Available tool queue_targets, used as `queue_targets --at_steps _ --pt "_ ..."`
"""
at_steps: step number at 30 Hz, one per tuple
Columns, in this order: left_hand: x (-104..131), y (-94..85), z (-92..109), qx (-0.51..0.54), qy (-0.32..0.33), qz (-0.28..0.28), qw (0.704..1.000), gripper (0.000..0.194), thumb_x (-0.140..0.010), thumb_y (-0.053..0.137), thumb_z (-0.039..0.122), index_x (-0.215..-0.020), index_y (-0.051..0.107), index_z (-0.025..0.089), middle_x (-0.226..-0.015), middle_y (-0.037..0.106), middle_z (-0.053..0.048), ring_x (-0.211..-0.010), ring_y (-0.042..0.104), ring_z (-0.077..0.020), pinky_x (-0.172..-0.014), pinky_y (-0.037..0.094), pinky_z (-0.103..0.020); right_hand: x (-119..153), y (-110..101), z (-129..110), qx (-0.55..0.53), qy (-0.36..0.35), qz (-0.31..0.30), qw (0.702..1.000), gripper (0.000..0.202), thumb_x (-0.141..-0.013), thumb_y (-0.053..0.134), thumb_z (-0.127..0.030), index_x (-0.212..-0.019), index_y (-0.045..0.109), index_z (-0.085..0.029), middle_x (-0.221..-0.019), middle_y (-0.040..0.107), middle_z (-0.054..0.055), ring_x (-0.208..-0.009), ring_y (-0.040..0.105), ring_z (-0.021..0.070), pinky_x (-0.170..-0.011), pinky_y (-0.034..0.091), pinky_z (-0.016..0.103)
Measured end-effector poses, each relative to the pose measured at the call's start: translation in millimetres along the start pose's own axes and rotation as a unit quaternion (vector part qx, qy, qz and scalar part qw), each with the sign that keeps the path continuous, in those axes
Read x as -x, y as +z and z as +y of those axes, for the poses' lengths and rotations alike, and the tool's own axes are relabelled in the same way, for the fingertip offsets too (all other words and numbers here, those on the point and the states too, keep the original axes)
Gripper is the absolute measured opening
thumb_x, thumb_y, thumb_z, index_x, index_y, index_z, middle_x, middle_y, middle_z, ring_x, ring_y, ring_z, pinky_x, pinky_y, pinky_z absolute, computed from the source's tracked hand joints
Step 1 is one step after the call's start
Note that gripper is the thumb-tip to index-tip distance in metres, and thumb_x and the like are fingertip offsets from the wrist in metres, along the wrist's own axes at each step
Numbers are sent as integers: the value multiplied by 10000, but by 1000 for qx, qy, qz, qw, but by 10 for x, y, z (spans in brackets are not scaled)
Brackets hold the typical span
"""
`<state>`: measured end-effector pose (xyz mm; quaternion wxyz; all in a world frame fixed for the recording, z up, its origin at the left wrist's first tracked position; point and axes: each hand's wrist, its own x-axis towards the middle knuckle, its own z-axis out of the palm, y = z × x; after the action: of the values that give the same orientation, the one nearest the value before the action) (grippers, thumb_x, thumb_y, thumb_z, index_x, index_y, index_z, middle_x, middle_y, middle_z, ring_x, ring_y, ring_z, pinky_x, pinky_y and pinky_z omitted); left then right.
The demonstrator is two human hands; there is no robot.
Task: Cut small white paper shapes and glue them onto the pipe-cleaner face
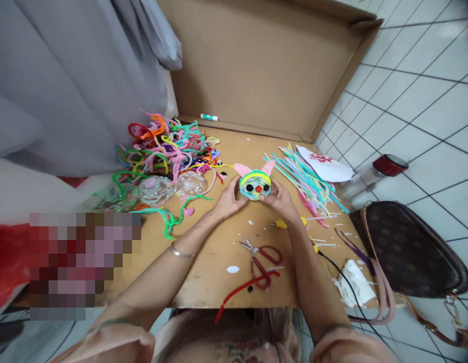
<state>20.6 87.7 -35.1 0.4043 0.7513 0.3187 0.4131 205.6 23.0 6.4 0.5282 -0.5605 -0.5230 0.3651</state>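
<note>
Between my two hands, over the middle of the wooden table, is a round craft face point(255, 187) with pink ears, a yellow and green band, two black eyes and a red nose. My left hand point(230, 198) grips its left edge, and a silver bangle is on that wrist. On the opposite edge, my right hand point(279, 198) holds it with the thumb near the bottom. Red-handled scissors point(263, 259) lie nearer the table's front edge. Beside them is a red pipe cleaner point(234, 296). A yellow tool point(280, 224) lies by my right forearm.
Tangled pipe cleaners point(173, 146) are heaped at the left, with clear round pieces point(156, 189) beside them. Straight pipe cleaners point(309, 176) lie at the right. Further right are a red-lidded bottle point(388, 166), a brown bag point(411, 252) and a black cord. Cardboard point(252, 65) stands behind.
</note>
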Motion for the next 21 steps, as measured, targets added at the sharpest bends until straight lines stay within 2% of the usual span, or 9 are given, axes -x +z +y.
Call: queue_targets --at_steps 5,9,12,14,16,18,21 --pt "1 -13 15 10 0 3 1000 807 -641 627 188 -1374 295 129 -1365 481 -186 -1230 508 -285 -1070 372 -479 -10 -64 58 25 42 38 998 932 -491 816 -349 -1332 465 -156 -1322 535 156 -1105 580 325 -894 501 465" --pt "-18 -66 -19 49 -19 0 999 820 -578 549 87 -1358 304 142 -1344 489 -182 -1201 529 -274 -1042 403 -474 -16 -121 93 32 30 55 998 832 -508 767 -283 -1293 508 -192 -1339 523 138 -1077 592 316 -852 522 448" --pt "-29 -144 -26 49 -34 58 997 671 -584 473 63 -1248 432 153 -1256 555 -144 -1130 571 -243 -1014 432 -464 -43 -154 87 45 30 106 993 682 -525 702 -234 -1196 581 -199 -1227 606 120 -986 628 289 -865 514 458" --pt "-7 -208 5 8 -42 119 992 494 -612 428 65 -1084 546 151 -1127 617 -112 -1043 602 -229 -986 454 -463 -67 -183 65 47 36 153 987 593 -539 669 -237 -1127 614 -187 -1127 651 111 -943 637 277 -897 494 472" --pt "54 -266 64 -62 -40 138 988 366 -642 407 73 -939 607 147 -1018 646 -96 -1000 609 -235 -971 462 -467 -79 -218 38 34 37 183 982 534 -559 648 -258 -1084 624 -163 -1070 663 116 -943 636 272 -913 484 474" --pt "153 -299 137 -131 -5 74 989 347 -679 407 80 -930 637 148 -1054 651 -96 -1043 596 -242 -991 450 -459 -64 -254 19 17 37 203 978 495 -571 643 -282 -1048 626 -149 -1035 662 115 -941 635 265 -893 497 462" --pt "319 -283 224 -205 64 -49 976 380 -793 409 140 -1111 617 150 -1241 597 -113 -1177 539 -240 -1052 406 -432 12 -310 25 -14 47 233 971 436 -572 653 -299 -983 617 -157 -946 660 83 -848 645 231 -769 548 409"
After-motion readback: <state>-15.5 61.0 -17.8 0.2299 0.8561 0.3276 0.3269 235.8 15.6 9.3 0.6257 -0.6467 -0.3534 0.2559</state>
